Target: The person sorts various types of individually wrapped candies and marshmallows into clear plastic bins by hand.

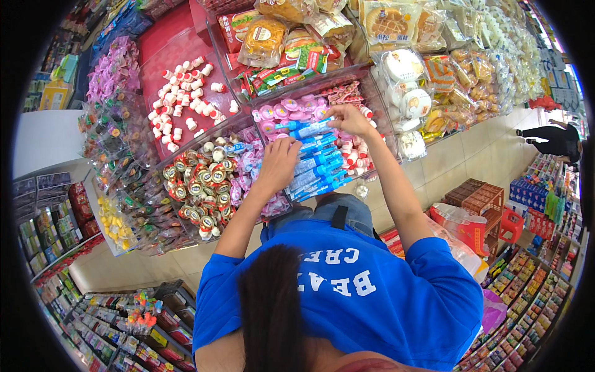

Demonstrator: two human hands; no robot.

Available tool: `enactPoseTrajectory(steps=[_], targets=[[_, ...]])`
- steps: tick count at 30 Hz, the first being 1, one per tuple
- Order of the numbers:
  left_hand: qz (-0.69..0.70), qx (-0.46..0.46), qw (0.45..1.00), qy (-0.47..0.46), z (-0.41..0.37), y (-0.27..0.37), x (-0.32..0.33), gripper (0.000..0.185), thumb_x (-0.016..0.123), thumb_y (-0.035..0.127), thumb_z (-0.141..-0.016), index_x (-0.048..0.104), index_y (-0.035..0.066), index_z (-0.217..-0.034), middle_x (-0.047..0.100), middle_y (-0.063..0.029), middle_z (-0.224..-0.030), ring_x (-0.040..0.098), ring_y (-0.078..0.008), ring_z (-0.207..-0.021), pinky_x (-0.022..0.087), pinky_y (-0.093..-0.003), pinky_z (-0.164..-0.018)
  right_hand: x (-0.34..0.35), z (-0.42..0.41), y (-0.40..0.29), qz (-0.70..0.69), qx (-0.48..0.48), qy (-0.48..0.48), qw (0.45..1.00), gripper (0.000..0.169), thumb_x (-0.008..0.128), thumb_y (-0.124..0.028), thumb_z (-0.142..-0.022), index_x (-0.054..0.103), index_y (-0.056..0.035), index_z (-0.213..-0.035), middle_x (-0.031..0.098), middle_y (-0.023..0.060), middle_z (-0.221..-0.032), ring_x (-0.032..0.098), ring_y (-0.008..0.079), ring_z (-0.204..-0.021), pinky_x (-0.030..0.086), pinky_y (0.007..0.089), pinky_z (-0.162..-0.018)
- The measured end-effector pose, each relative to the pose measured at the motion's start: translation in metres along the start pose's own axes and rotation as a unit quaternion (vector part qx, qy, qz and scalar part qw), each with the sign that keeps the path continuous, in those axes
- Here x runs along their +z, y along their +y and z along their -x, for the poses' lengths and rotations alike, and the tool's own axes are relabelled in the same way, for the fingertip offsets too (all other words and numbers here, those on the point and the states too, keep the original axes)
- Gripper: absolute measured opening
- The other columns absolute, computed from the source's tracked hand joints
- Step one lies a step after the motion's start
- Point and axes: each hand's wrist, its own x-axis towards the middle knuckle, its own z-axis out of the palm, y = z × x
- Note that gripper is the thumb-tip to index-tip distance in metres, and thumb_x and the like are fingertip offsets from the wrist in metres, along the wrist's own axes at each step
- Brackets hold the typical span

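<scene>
Both hands are over a clear plastic bin [393, 139] of small packaged goods. My left hand [282, 160] rests at the left edge of a row of blue plastic tubes [320, 160], fingertips against their ends; whether it grips one cannot be told. With thumb and fingers bent, my right hand [348, 122] touches the far end of the row, at the end of a light-blue tube [312, 129]. Pink round packages [288, 106] lie beyond the tubes. Small red-and-white bottles [355, 153] lie to their right, partly under my right forearm.
Gold-lidded round sweets [204, 179] fill the bin at left. More small bottles [179, 100] lie on a red tray [160, 51]. Packaged bread [263, 39] stands beyond, wrapped cakes [403, 65] at right. Brown crates [474, 197] are on the right; a person [553, 139] stands far right.
</scene>
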Motion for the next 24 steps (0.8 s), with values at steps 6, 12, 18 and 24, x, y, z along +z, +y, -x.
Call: enactPoseTrajectory(steps=[6,12,18,24], targets=[[-0.002,-0.007,1.000,0.004,0.010,0.003,0.005,0.044,0.067,0.009,-0.077,0.053,0.006,-0.118,0.050,-0.0128,-0.122,0.044,-0.0336,-0.118,0.037,-0.0459,-0.096,-0.010,0.008,-0.027,0.071,0.017,0.011,0.997,0.020,0.070,-0.001,-0.076,0.070,-0.0071,-0.095,0.054,-0.0033,-0.065,0.047,0.0039,-0.058,0.039,0.0226,-0.053],[-0.036,-0.016,0.998,0.056,-0.003,0.010,0.013,0.046,0.065,0.020,-0.083,0.050,0.001,-0.122,0.045,-0.0187,-0.132,0.037,-0.0362,-0.129,0.030,-0.0486,-0.105,0.021,0.005,-0.024,0.041,0.027,-0.059,0.997,0.023,0.069,0.004,-0.075,0.067,-0.0025,-0.097,0.067,0.0026,-0.083,0.059,0.0075,-0.075,0.049,0.0262,-0.064],[-0.034,-0.060,0.998,0.004,-0.012,0.006,0.024,0.053,0.063,0.025,-0.085,0.045,0.001,-0.129,0.051,-0.0172,-0.123,0.046,-0.0331,-0.118,0.037,-0.0454,-0.096,0.014,-0.016,-0.014,0.165,-0.076,-0.014,0.983,0.016,0.067,-0.012,-0.078,0.071,-0.0095,-0.094,0.069,0.0075,-0.088,0.066,0.0240,-0.078,0.051,0.0366,-0.071],[-0.085,-0.089,0.992,0.027,-0.007,0.024,0.027,0.058,0.065,0.030,-0.082,0.047,0.001,-0.129,0.052,-0.0146,-0.120,0.048,-0.0304,-0.111,0.039,-0.0432,-0.091,0.045,-0.040,-0.043,0.491,-0.149,-0.039,0.857,0.018,0.070,-0.015,-0.068,0.071,-0.0088,-0.084,0.066,0.0097,-0.097,0.065,0.0291,-0.088,0.052,0.0425,-0.072]])
